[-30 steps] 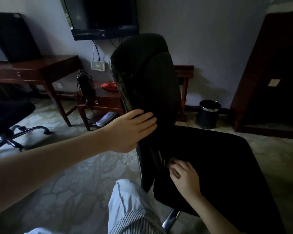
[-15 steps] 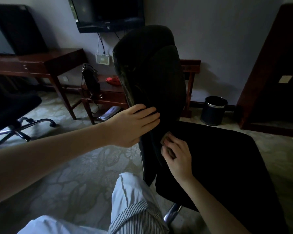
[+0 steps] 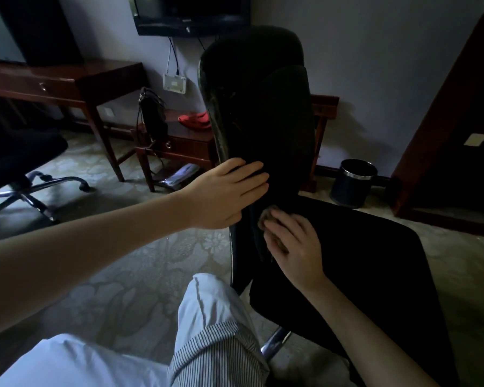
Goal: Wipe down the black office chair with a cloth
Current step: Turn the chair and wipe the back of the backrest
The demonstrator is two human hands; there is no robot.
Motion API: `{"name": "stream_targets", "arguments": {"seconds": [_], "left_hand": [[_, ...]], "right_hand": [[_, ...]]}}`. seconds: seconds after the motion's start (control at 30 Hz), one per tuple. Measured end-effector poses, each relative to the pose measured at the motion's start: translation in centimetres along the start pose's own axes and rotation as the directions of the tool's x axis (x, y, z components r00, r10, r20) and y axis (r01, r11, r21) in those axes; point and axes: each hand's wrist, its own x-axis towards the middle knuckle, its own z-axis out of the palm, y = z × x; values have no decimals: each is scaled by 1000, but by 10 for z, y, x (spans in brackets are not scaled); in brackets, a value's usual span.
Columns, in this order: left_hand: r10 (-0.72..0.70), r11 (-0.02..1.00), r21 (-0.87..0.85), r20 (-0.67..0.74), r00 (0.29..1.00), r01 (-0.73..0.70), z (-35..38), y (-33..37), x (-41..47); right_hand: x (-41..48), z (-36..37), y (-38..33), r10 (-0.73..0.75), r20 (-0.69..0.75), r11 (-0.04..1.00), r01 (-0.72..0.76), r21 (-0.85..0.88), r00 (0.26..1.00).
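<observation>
A: Chair position?
B: The black office chair [image 3: 263, 107] is straight ahead of both hands, backrest [image 3: 280, 135] edge-on, seat [image 3: 361, 261] right of the right hand [image 3: 294, 244].
A: Hands?
B: Arm outstretched, left hand [image 3: 224, 194] lies flat on the backrest's side, fingers straight. The right hand sits just below it, fingers bent over the cloth [image 3: 266, 215], pressing it on the lower backrest.

cloth [image 3: 266, 215] mostly hidden under right hand [image 3: 294, 247], TV [image 3: 190, 15] cut off by top edge, second chair [image 3: 20, 152] cut by left edge, chair [image 3: 263, 107] base mostly hidden
</observation>
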Motion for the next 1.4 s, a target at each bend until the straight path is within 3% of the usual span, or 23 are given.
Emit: {"name": "stream_targets", "arguments": {"seconds": [0.13, 0.27, 0.43, 0.53, 0.63, 0.7, 0.73, 0.8, 0.83, 0.93, 1.0, 1.03, 1.1, 1.2, 1.3, 1.33, 1.4], "left_hand": [[-5, 999, -32, -19, 1000, 5, 4, -2, -3], [-3, 1000, 18, -60, 998, 4, 11, -1, -7], [-39, 999, 27, -101, 994, 42, 11, 2, -6], [-59, 998, -46, -132, 990, 53, 12, 2, -5], [-173, 941, -331, -301, 938, 67, 18, 16, -16], [-402, 822, -544, -343, 849, 169, 23, 48, -29], [-531, 710, -668, -299, 793, 223, 25, 72, -34], [-703, 396, -874, -90, 706, 282, 24, 125, -33], [-740, 191, -933, 66, 669, 304, 21, 147, -29], [-668, -467, -838, 543, 508, 282, 5, 182, -2], [-538, -755, -645, 714, 448, 120, -9, 185, 19], [-487, -824, -563, 759, 432, 59, -14, 184, 28], [-443, -884, -465, 809, 385, -40, -16, 181, 43], [-462, -886, -426, 852, 246, -185, -14, 174, 52], [-645, -764, -642, 764, 38, -70, -6, 175, 50], [-699, -714, -699, 715, -18, -41, -6, 174, 50], [-768, -636, -771, 633, -97, 7, -5, 169, 52]], "right_hand": [[15, 19, 8, -197, 54, 973, 202, -113, 979], [-10, 20, 8, -180, 81, 973, 190, -132, 980], [-66, 22, 10, -131, 341, 952, 214, -220, 931], [-77, 22, 1, -18, 441, 969, 124, -212, 897], [-56, 18, -11, 177, 354, 983, -147, -110, 918], [-33, 10, -18, 344, 275, 932, -362, 18, 898], [-22, 7, -20, 432, 257, 882, -465, 81, 865], [-3, 2, -23, 586, 269, 748, -638, 183, 764], [4, 0, -25, 646, 281, 675, -704, 223, 709], [16, -4, -31, 739, 376, 493, -829, 265, 559], [20, -11, -35, 757, 471, 337, -888, 313, 453], [22, -15, -37, 756, 522, 241, -909, 341, 396], [27, -22, -34, 720, 613, 143, -934, 328, 325], [31, -30, -20, 614, 721, 210, -947, 242, 320], [37, -32, -1, 609, 645, 580, -814, 34, 461], [44, -32, 1, 592, 616, 648, -761, 19, 520], [62, -29, 3, 541, 600, 683, -724, 95, 589]]}}
